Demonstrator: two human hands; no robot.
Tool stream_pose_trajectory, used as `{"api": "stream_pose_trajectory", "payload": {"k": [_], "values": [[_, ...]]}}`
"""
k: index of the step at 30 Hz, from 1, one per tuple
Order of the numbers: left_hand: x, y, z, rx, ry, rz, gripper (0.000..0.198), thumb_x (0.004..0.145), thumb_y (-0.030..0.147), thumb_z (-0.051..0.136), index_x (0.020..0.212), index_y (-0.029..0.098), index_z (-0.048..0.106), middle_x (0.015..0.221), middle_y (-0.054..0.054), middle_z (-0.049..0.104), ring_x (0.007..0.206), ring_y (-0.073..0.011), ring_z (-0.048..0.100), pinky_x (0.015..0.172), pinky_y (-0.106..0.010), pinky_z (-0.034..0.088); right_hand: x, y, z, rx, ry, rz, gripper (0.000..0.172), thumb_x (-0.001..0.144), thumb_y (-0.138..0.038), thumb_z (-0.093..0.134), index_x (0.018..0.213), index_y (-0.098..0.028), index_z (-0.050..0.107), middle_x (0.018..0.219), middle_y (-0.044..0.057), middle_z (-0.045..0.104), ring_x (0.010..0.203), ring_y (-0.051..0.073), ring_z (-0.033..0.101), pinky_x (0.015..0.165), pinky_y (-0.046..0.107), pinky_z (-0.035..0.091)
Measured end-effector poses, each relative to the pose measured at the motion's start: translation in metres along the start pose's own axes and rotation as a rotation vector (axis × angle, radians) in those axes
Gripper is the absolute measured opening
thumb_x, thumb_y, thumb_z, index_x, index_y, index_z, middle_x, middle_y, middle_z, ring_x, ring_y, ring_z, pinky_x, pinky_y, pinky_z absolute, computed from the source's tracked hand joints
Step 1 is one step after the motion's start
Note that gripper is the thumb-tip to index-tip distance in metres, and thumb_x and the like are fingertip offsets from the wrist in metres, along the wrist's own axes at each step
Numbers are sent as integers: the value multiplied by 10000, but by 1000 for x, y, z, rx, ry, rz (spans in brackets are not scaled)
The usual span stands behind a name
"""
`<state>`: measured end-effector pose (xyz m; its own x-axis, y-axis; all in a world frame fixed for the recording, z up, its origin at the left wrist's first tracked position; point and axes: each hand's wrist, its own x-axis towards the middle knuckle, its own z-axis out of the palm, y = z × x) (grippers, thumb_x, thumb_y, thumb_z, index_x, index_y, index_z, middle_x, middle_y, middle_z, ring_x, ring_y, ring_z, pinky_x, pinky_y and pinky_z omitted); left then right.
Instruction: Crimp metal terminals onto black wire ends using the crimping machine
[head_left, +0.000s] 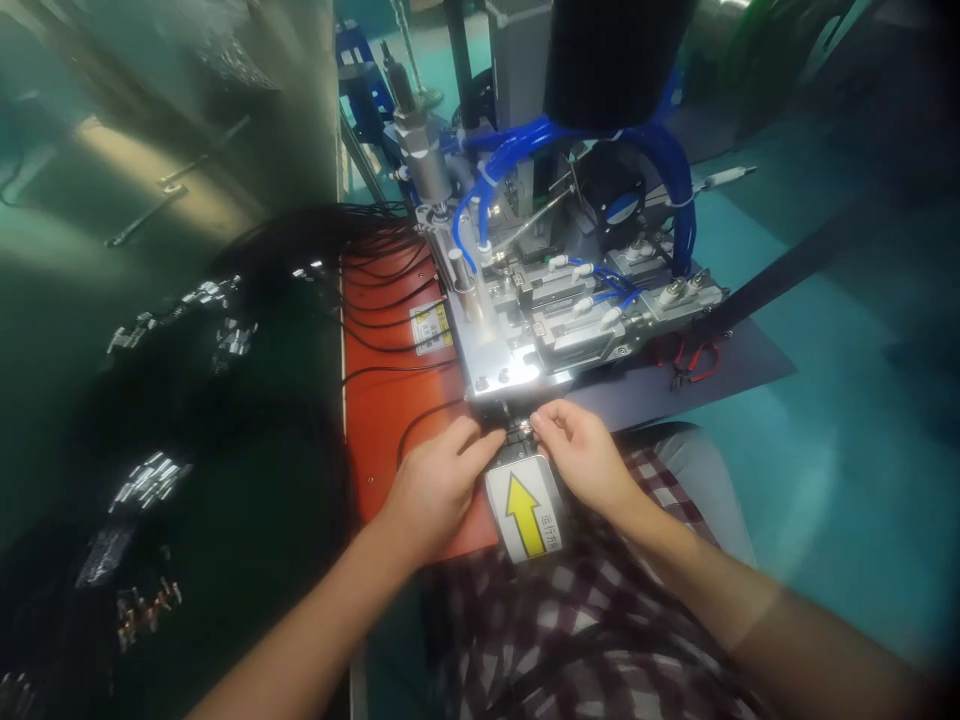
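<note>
At the front end of the machine (540, 330), both hands meet over a narrow dark fixture (516, 447). My right hand (589, 460) is closed in a pinch at a small silvery part (524, 428), too small to identify. My left hand (439, 480) rests at the fixture's left side, with fingers bent and the thumb reaching toward that part. Whatever it grips is hidden under the fingers. Just below, a white plate (534, 510) carries a yellow arrow pointing toward the machine.
Black cables (390, 345) cross the orange base (397, 420) from the left. Blue air tubes (517, 150) arch above the machine. Red-handled pliers (690, 368) lie to the right on a grey sheet. Shiny metal pieces (150, 482) sit on the dark surface at left.
</note>
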<state>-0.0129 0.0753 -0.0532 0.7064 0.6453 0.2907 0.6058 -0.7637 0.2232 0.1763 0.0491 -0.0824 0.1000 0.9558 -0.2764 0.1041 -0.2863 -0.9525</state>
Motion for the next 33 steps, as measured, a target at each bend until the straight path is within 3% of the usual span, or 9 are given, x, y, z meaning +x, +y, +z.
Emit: {"api": "stream_pose_trajectory", "payload": {"k": [10,15,19,21,23,25,29,33], "values": [[-1,-1,7,-69,42,-32,340,935,149,363,1052,173,681,809,-50,590,659,-125,576,552,-204,476,8,-5,-6,-19,-63,-4,241,832,-359,542,657,-194,528,527,-24,577,489,137,515,529,266,401],[-10,7,-12,-310,7,-353,246,880,152,474,1062,184,636,819,-32,611,710,-137,606,633,-245,521,7,-8,-7,-25,-64,3,235,822,-340,538,642,-190,530,514,-22,574,481,133,500,515,260,379],[-30,11,-34,-708,-111,-725,172,882,244,515,1021,157,562,694,35,525,462,-70,475,430,-184,408,7,-8,-8,-29,-76,6,215,827,-330,538,661,-194,532,526,-24,577,494,134,500,519,260,371],[-38,13,-38,-774,-80,-788,170,891,278,519,1004,157,555,707,33,535,452,-60,469,422,-175,385,7,-7,-9,-31,-83,10,208,833,-323,536,670,-194,529,531,-22,581,505,137,509,527,262,376],[-42,12,-36,-600,37,-691,128,895,256,523,956,160,582,780,-7,599,579,-93,571,528,-201,463,7,-7,-9,-34,-87,12,205,838,-316,532,674,-193,526,539,-19,585,513,137,514,535,265,383],[-44,7,-32,-303,95,-491,145,914,195,480,941,159,617,854,-46,644,741,-133,631,658,-231,507,6,-8,-9,-41,-91,13,205,846,-311,524,680,-190,527,542,-19,585,517,136,516,543,265,388],[-42,-14,-29,214,-64,-63,313,910,72,356,1058,139,623,846,-53,673,694,-134,624,585,-214,484,5,-10,-10,-64,-97,20,212,858,-306,506,684,-187,528,550,-19,587,526,135,523,545,256,390],[-37,-19,-26,322,-68,-28,322,883,38,369,1004,152,644,844,-51,677,662,-149,596,541,-242,444,5,-10,-11,-86,-99,21,213,859,-314,508,687,-189,524,568,-17,602,531,136,525,539,252,389]]}}
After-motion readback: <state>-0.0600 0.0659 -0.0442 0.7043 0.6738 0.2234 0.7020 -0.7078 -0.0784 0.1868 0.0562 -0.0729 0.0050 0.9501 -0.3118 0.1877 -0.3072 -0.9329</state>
